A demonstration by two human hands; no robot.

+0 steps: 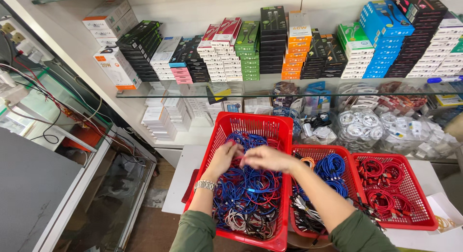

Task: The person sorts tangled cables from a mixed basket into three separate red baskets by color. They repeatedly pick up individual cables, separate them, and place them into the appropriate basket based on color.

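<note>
Nearest to the camera are two green sleeves, one at each lower side of the view, and from them the bare forearms reach forward over a large red basket. On the left wrist sits a metal watch.

The left hand is down in the pile of blue cables that fills this basket; its fingers are curled into the cables, but it cannot be told whether they are really closed on one. The right hand crosses in from the right and lies just beside the left one, over the same pile. It is a little blurred, the fingers seem bent and close together, and what it holds — if anything — cannot be seen. The blue cables are mixed with some white and dark ones near the front edge of the basket.

Just to the right, touching the large basket, stands a second red basket with blue coils and black and white cables. Next to it a third red basket holds red coiled cables. All three stand on a white table.

Behind them a glass shelf carries rows of stacked small boxes in many colours — green, black, orange, blue, white. Under the shelf lie clear bags with white parts. At the far left is a glass counter with loose wires above it.
</note>
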